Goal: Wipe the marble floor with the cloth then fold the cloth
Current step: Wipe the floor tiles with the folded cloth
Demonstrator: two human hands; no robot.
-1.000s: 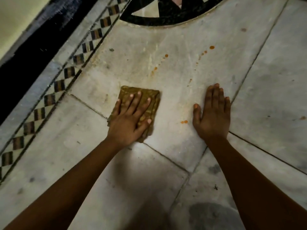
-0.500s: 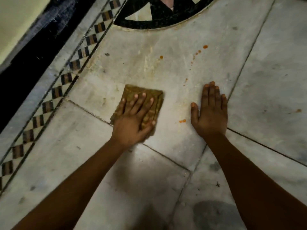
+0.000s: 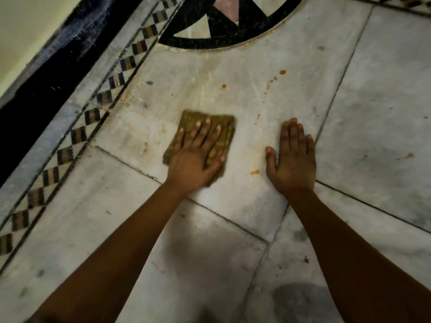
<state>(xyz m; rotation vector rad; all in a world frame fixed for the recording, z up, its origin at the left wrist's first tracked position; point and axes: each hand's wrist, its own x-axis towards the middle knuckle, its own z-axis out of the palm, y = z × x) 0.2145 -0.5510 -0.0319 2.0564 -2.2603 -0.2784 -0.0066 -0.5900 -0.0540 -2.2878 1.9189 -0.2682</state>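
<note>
The cloth (image 3: 205, 138), olive-brown and folded to a rough square, lies flat on the marble floor (image 3: 384, 117). The left hand (image 3: 196, 157) presses it from above: fingers (image 3: 203, 134) extended and spread, palm down, thumb lying along the cloth's near right edge; nothing is gripped. The cloth's far edge projects just beyond the fingertips. The right hand (image 3: 292, 159) rests flat on the bare floor, well apart from the cloth, fingers straight and close together, holding nothing. Orange spots: one (image 3: 254, 172) just beside the right thumb, between the two hands; others (image 3: 272, 80) scattered beyond the fingertips. A checkered border (image 3: 79, 134) runs to the left of the left hand.
</note>
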